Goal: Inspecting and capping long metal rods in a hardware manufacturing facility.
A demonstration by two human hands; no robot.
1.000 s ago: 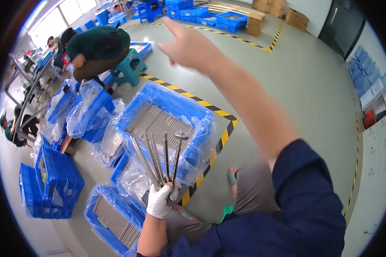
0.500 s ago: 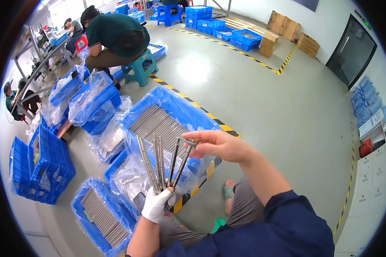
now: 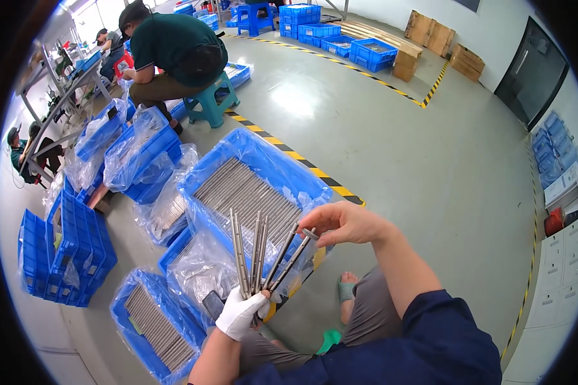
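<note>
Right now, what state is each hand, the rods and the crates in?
Left hand: gloved, gripping the rod bundle at its base.
Right hand: bare, fingertips pinching one rod's tip.
Metal rods: upright, fanned out.
Middle crate: plastic-lined, open, holding rods.
Near crate: lined, open, holding rods.
Empty crates: stacked.

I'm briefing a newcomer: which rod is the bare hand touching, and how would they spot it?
Start at the big blue crate of metal rods. Just below it, the gloved left hand fans several rods. The right hand pinches the rightmost rod, the one leaning farthest right.
</note>
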